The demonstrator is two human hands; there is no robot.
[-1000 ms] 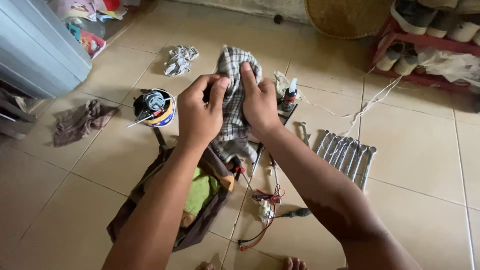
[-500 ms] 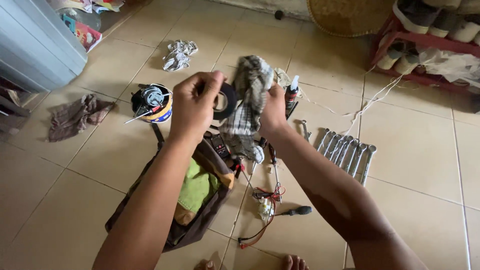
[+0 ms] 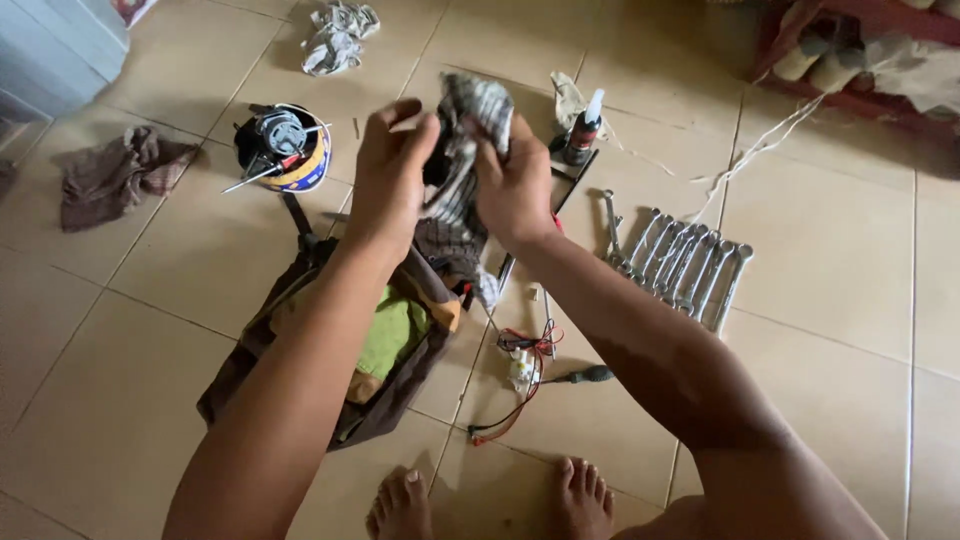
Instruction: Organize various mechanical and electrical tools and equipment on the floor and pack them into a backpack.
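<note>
My left hand [image 3: 388, 175] grips a black roll of tape [image 3: 437, 165], mostly hidden behind my fingers and the cloth. My right hand [image 3: 513, 185] holds a checked grey and white cloth [image 3: 462, 150] pressed against the roll. The cloth hangs down over an open brown tool bag [image 3: 340, 345] with a green rag inside. Both hands are raised above the tiled floor, close together.
A row of several wrenches [image 3: 680, 265] lies to the right. A fan motor in a yellow and blue tin [image 3: 283, 148] sits left. Also on the floor are a small spray bottle [image 3: 583, 130], a screwdriver [image 3: 578, 376], red wires [image 3: 520, 370], a brown rag [image 3: 110, 175], crumpled paper [image 3: 335, 35], and my bare feet [image 3: 490, 500].
The tape roll, plainly seen half a second ago, is now covered again by the cloth as my hands came together. The view tilted down, showing my feet.
</note>
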